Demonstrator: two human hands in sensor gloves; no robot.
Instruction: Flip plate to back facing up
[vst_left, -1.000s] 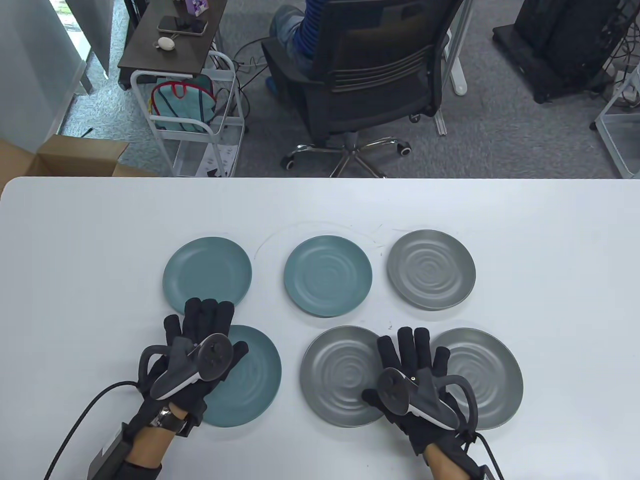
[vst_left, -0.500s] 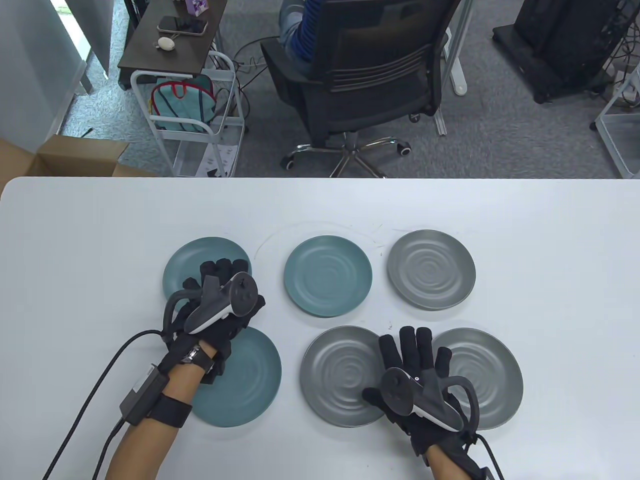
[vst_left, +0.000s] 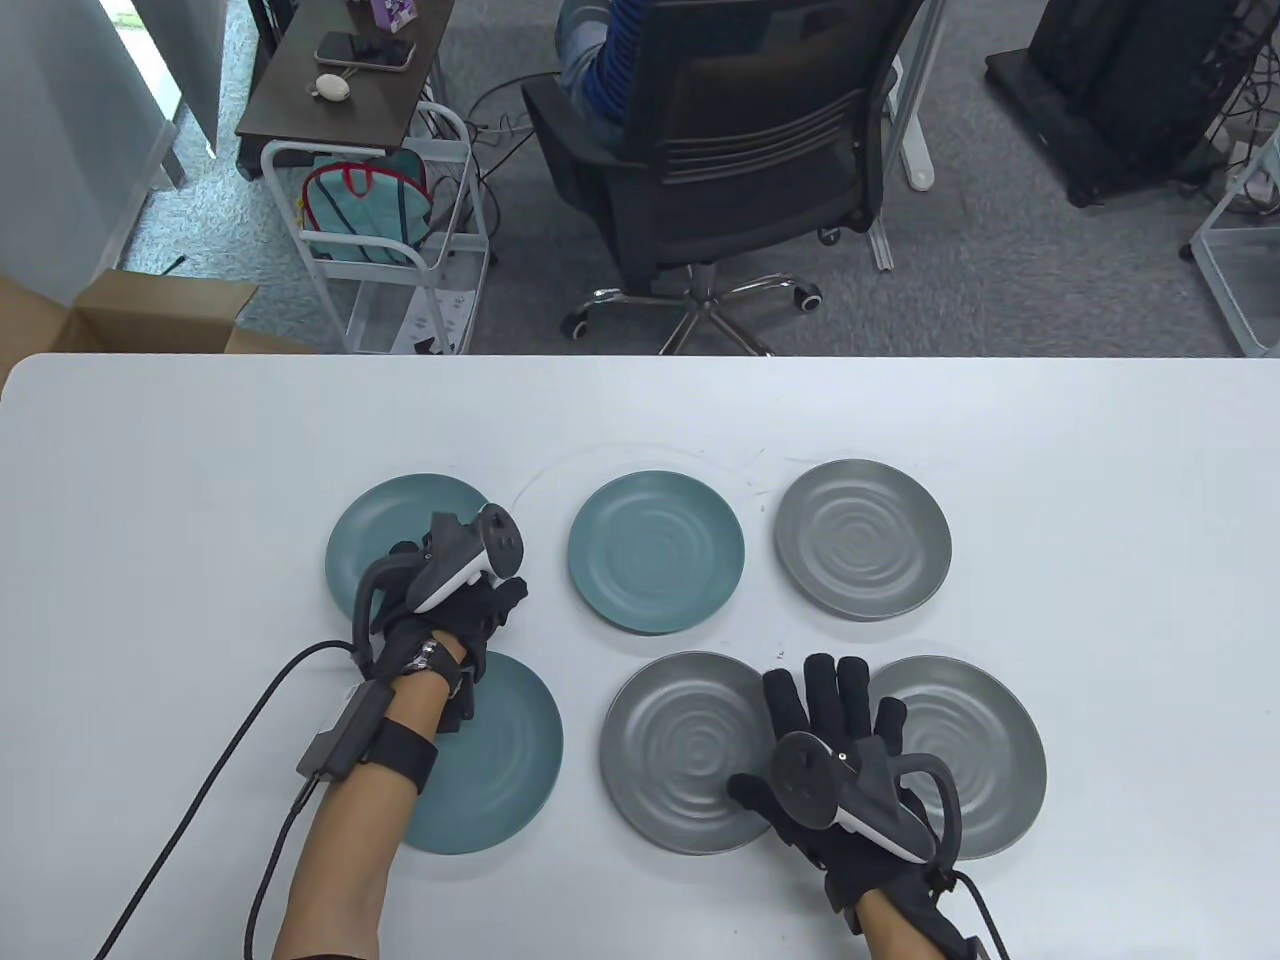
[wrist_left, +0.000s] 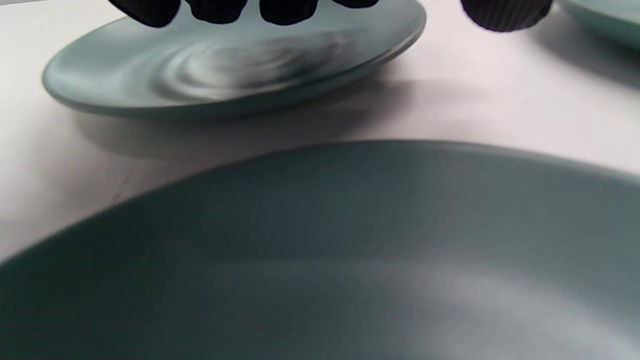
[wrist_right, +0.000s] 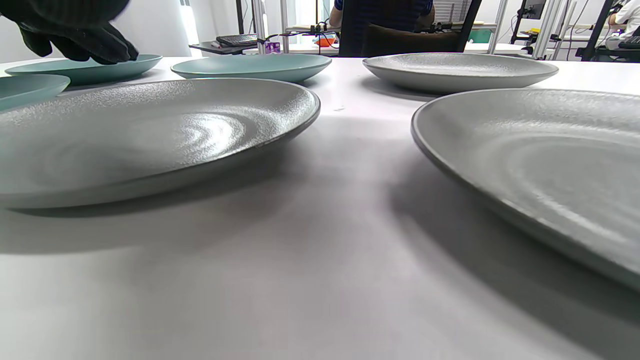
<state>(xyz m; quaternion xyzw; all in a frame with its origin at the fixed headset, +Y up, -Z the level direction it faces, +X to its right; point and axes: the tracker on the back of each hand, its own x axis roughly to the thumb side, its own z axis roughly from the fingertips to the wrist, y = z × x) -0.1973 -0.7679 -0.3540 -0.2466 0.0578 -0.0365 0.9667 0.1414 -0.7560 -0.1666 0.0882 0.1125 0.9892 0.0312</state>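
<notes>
Several round plates lie face up on the white table (vst_left: 200, 450). My left hand (vst_left: 445, 585) reaches over the right part of the far-left teal plate (vst_left: 385, 530). In the left wrist view its fingertips (wrist_left: 215, 9) hang over that plate (wrist_left: 230, 75), and the thumb (wrist_left: 505, 14) hangs off its right rim, apart from it. The right wrist view shows the left hand (wrist_right: 75, 35) down on that plate (wrist_right: 90, 70). My right hand (vst_left: 840, 735) lies flat, fingers spread, on the table between the two near grey plates, holding nothing.
Other plates: near-left teal (vst_left: 505, 765) under my left forearm, middle teal (vst_left: 655, 552), far-right grey (vst_left: 862, 538), near-middle grey (vst_left: 675, 750), near-right grey (vst_left: 980, 750). An office chair (vst_left: 720, 170) stands beyond the table's far edge.
My left hand has moved away from the near-left teal plate, forward onto the far-left teal plate, and its fingers have curled down. My right hand has barely moved.
</notes>
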